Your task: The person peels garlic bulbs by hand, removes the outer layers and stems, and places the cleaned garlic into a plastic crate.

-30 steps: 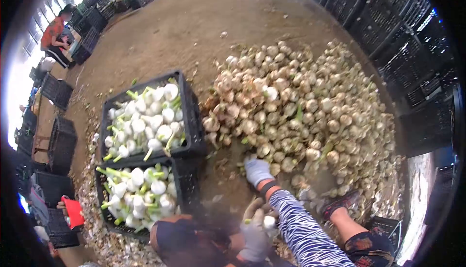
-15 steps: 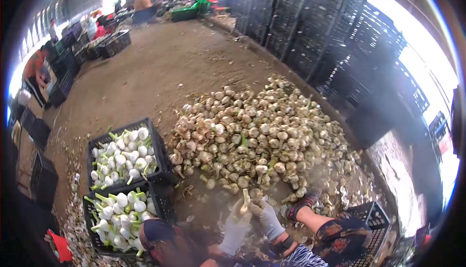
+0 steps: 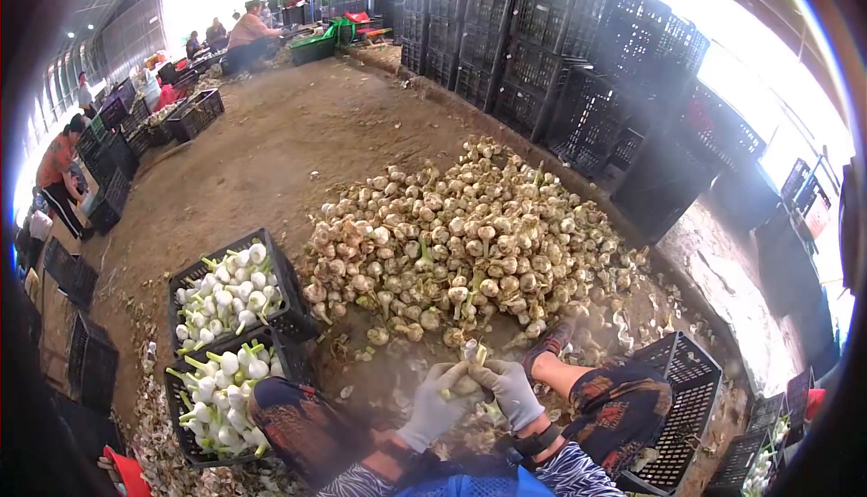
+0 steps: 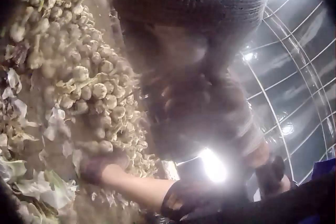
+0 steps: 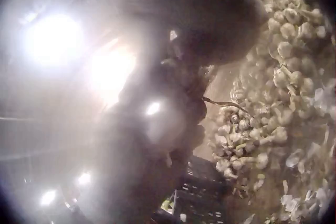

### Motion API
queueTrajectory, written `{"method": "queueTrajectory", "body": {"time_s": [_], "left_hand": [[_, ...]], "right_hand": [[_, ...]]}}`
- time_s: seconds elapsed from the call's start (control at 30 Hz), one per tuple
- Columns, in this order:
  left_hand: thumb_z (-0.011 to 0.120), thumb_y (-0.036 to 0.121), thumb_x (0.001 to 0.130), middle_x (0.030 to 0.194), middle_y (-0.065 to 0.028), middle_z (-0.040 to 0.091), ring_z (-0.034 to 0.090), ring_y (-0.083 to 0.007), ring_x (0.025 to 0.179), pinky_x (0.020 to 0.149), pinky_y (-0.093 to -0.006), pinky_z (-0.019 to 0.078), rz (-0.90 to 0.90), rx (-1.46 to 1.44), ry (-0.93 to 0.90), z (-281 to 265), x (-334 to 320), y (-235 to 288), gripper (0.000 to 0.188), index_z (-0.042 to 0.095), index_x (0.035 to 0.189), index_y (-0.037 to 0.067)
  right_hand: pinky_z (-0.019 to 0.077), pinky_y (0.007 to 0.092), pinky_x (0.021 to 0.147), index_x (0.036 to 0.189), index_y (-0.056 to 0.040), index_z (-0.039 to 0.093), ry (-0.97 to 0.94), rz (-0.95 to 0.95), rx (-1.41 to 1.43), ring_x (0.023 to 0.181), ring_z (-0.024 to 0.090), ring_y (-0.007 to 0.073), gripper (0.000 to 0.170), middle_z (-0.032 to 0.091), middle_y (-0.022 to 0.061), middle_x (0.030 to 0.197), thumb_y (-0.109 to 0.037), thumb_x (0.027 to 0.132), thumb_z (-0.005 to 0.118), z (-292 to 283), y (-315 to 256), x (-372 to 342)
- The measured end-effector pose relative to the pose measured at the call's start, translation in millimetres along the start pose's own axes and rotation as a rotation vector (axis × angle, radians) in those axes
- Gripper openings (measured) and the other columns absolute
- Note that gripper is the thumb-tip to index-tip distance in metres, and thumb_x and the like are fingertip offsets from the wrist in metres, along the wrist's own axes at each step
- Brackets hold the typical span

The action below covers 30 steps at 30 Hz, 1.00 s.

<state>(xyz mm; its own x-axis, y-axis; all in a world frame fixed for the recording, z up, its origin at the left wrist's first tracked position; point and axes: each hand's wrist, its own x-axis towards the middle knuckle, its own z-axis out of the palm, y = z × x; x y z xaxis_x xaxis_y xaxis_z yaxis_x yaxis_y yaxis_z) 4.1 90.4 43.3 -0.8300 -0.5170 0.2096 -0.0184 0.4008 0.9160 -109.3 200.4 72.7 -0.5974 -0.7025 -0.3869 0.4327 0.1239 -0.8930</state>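
In the head view, both gloved hands meet low in the middle, in front of the person's lap. My left hand grips a garlic bulb whose cut stem points up and away. From the other side my right hand pinches the same garlic, fingertips close against the left ones. The fingers hide much of the bulb. Just beyond the hands lies a big heap of unpeeled garlic, brownish and dirty. In both wrist views the gloves are dark and blurred against bright light.
Two black crates, one farther and one nearer, hold clean white garlic at the left. Another black crate stands by the right leg. Stacked crates line the back right. Peeled skins litter the floor. People work in the background.
The right hand has come back from the heap's near edge to join the left hand at a garlic bulb. Both hands stay together there since half a second ago. The head view has tilted up.
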Motion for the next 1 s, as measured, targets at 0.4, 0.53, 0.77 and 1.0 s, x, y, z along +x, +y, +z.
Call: {"method": "queueTrajectory", "body": {"time_s": [0.4, 0.53, 0.77, 1.0], "left_hand": [[0.084, 0.017, 0.065, 0.107, -0.0098, 0.059, 0.059, -0.0228, 0.097, 0.083, -0.0311, 0.0497, 0.010, -0.029, 0.082, -11, 4, -14, 0.056, 0.064, 0.115, 0.002], [0.083, 0.018, 0.066, 0.107, -0.0115, 0.060, 0.061, -0.0239, 0.093, 0.081, -0.0314, 0.0504, 0.097, 0.079, 0.108, -12, 0, -19, 0.060, 0.060, 0.119, 0.001], [0.048, 0.043, 0.096, 0.103, -0.0166, 0.063, 0.065, -0.0207, 0.082, 0.059, -0.0302, 0.0535, -0.594, -1.317, 0.051, -17, 8, -2, 0.054, 0.045, 0.130, 0.001], [0.044, 0.048, 0.097, 0.108, -0.0124, 0.061, 0.062, -0.0192, 0.085, 0.068, -0.0297, 0.0554, -0.667, -1.248, 0.001, -11, -4, -25, 0.055, 0.046, 0.130, 0.004]], "right_hand": [[0.0489, 0.0219, 0.072, 0.107, 0.0032, 0.063, -0.191, 0.070, -0.041, 0.080, 0.061, 0.0106, 0.020, 0.067, 0.0044, 0.096, -0.007, 0.091, 0.055, -2, 2, 21], [0.0473, 0.0232, 0.071, 0.101, 0.0033, 0.065, -0.050, -0.396, -0.647, 0.079, 0.060, 0.0116, 0.022, 0.067, 0.0036, 0.093, 0.001, 0.084, 0.052, 4, 15, 25], [0.0470, 0.0223, 0.065, 0.100, 0.0030, 0.066, -0.126, -0.067, -0.154, 0.076, 0.057, 0.0071, 0.020, 0.063, -0.0002, 0.090, 0.001, 0.085, 0.053, 3, 3, 8], [0.0440, 0.0211, 0.058, 0.104, 0.0020, 0.064, 0.246, 0.020, 0.354, 0.065, 0.055, 0.0069, 0.024, 0.064, 0.0027, 0.082, -0.002, 0.084, 0.052, 26, 31, 13]]}}
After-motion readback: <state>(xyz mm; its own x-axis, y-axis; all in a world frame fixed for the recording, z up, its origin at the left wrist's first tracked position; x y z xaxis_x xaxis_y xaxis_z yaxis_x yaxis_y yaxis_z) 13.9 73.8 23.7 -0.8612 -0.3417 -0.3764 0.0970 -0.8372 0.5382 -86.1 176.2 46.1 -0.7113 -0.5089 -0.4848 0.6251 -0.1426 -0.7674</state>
